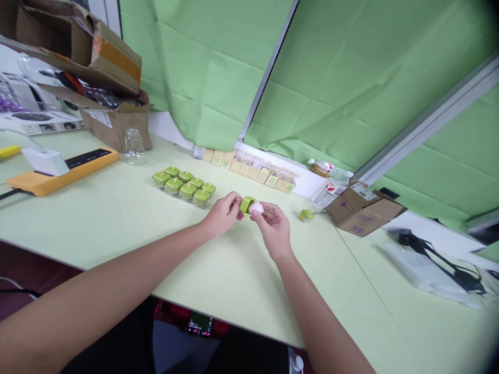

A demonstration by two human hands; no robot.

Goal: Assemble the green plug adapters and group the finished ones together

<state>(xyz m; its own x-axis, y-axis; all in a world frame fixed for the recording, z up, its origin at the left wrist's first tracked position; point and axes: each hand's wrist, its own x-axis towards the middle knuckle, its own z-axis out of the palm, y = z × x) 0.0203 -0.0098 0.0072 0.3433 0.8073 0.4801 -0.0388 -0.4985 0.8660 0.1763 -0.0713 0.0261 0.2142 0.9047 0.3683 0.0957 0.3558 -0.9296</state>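
Above the middle of the table, both hands meet around a small green lid (245, 204) and a white rounded piece (256, 208). My left hand (224, 214) is closed, its fingertips pinching at the left side of the green lid, where a thin loop shows. The white piece sits against the lid's open side, held between the thumb and fingers of my right hand (274, 224). A thin pale strand or stick sticks out by the right fingers. Left of the hands stand several small clear pots with green lids (187, 190) in two rows. Another green-lidded piece (306, 215) lies to the right.
Small tan cartons (249, 167) line the wall. An orange power strip (62, 174), a clear glass jar (133, 148) and cardboard boxes (115, 124) occupy the left. On the right are a plastic bottle (331, 171), a cardboard box (360, 210) and a black cabled device (440, 259).
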